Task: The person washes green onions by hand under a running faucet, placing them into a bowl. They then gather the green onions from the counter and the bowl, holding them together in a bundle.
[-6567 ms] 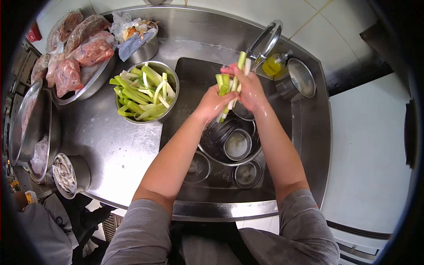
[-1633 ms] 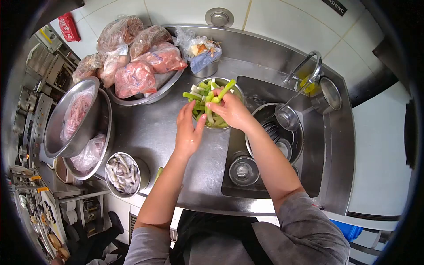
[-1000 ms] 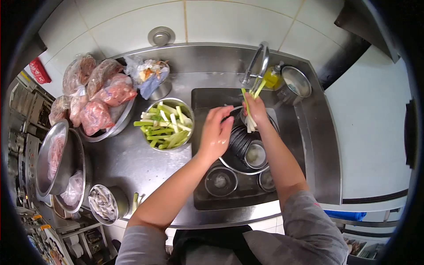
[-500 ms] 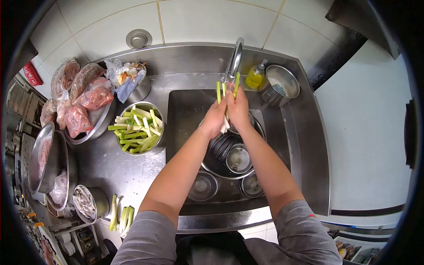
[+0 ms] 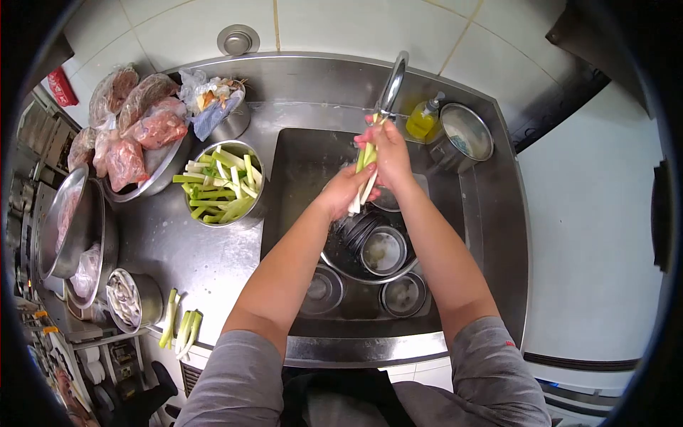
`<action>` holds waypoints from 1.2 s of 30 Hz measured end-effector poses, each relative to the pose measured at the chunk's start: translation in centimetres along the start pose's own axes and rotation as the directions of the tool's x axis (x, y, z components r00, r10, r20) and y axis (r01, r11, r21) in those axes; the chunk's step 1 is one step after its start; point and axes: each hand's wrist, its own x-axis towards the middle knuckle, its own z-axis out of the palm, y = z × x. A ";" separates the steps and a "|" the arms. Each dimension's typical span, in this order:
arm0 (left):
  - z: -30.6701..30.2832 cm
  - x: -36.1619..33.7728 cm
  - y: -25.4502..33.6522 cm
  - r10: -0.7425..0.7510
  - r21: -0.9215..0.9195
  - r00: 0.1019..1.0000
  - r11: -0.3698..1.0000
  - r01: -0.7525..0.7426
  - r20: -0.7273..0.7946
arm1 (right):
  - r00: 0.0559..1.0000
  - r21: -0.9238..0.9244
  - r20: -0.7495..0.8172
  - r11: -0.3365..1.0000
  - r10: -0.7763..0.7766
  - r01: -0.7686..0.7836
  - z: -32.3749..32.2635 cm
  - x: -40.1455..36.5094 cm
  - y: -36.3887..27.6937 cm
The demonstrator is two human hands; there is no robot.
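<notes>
Several spring onion stalks [image 5: 366, 161], white at the lower ends and green at the top, are held under the faucet [image 5: 393, 84] over the sink [image 5: 293, 156]. My left hand [image 5: 346, 189] grips them near the white ends. Higher up, my right hand [image 5: 390, 151] wraps round the green part, its fingers closed and partly hidden. Below my hands, a large metal bowl [image 5: 341, 265] in the sink holds dark round dishes and a small metal cup [image 5: 383, 251] with cloudy liquid.
Left of the sink stands a metal pot of cut spring onions [image 5: 226, 183]. Farther left are bagged meat [image 5: 156, 131] in a bowl and a pot of pale strips [image 5: 124, 299]. More stalks [image 5: 188, 331] lie at the counter edge. A yellow soap bottle [image 5: 422, 121] stands behind the sink.
My left hand has shifted slightly down and left along the stalks, apart from the right. The stalks now slant more. The whole view has shifted a little.
</notes>
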 end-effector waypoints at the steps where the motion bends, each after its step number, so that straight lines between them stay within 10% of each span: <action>1: -0.2 0.1 -0.1 0.025 0.025 0.997 0.999 -0.027 0.069 | 0.999 -0.024 -0.026 0.999 0.041 -0.041 -0.3 0.0 -0.1; 6: -0.9 -0.5 -0.9 0.008 -0.042 0.989 0.999 -0.002 0.147 | 0.953 0.224 0.105 0.927 0.285 -0.301 -1.3 0.0 -1.8; 10: -2.6 -0.7 -1.4 0.031 -0.130 0.991 0.991 -0.014 0.132 | 0.924 0.196 0.352 0.953 0.152 -0.231 -0.4 -1.3 -2.3; 16: -3.6 -1.3 -1.0 0.035 -0.239 0.958 0.970 0.035 0.285 | 0.961 0.052 0.188 0.975 0.201 -0.214 0.6 -0.6 -0.7; 18: -3.0 -1.1 -1.0 0.015 -0.021 0.984 1.000 -0.011 0.179 | 0.990 0.103 -0.058 0.987 0.130 -0.123 0.8 0.3 -0.2; 22: -1.5 -0.2 0.4 0.027 -0.060 0.996 0.998 -0.022 0.086 | 0.984 0.139 0.087 0.976 0.157 -0.168 0.3 0.2 -1.7; 24: -1.8 1.6 0.5 0.078 -0.074 0.987 0.995 -0.068 0.141 | 0.988 0.008 0.096 0.993 0.117 -0.118 0.0 0.7 -1.7; 26: -1.6 2.7 0.9 -0.001 0.315 0.998 0.949 -0.017 0.056 | 0.989 -0.239 0.044 0.963 0.140 -0.126 0.2 0.9 -2.3; 32: 0.2 3.3 1.1 0.087 0.157 0.991 0.982 -0.102 0.104 | 0.996 -0.384 0.082 0.923 0.024 0.009 -1.9 1.3 -1.1; 34: 0.2 4.1 1.2 0.179 0.396 0.979 0.895 -0.204 0.098 | 0.969 -0.727 0.187 0.640 -0.164 0.248 -2.4 1.4 -1.0; 36: 0.3 4.2 1.2 0.245 0.377 0.965 0.888 -0.264 0.097 | 0.979 -0.584 0.170 0.788 -0.115 0.194 -2.4 1.0 -1.3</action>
